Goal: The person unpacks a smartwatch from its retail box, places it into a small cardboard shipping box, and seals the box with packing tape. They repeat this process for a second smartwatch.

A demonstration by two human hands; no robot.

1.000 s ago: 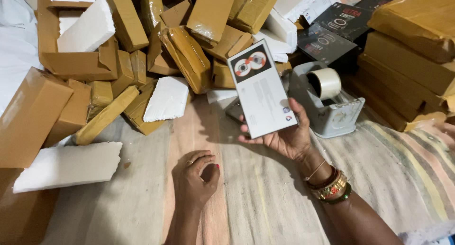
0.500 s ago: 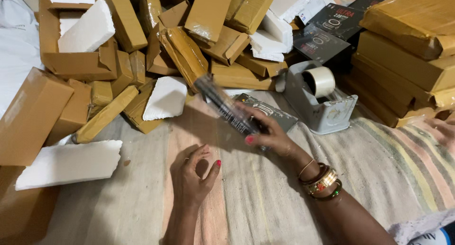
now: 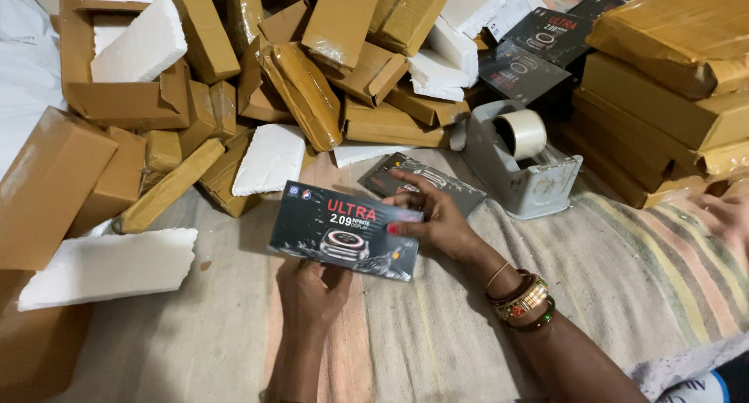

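Both hands are gripping a dark box (image 3: pixel 343 230) above the striped cloth (image 3: pixel 608 255): the left hand (image 3: pixel 310 295) is pinching its lower edge, the right hand (image 3: pixel 437 220) clasping its right end. A tape dispenser (image 3: pixel 524 169) is sitting just right of them, cardboard parcels (image 3: pixel 312 91) piling behind.

flat black box (image 3: pixel 343 230) centre, brown parcels (image 3: pixel 671 99) behind
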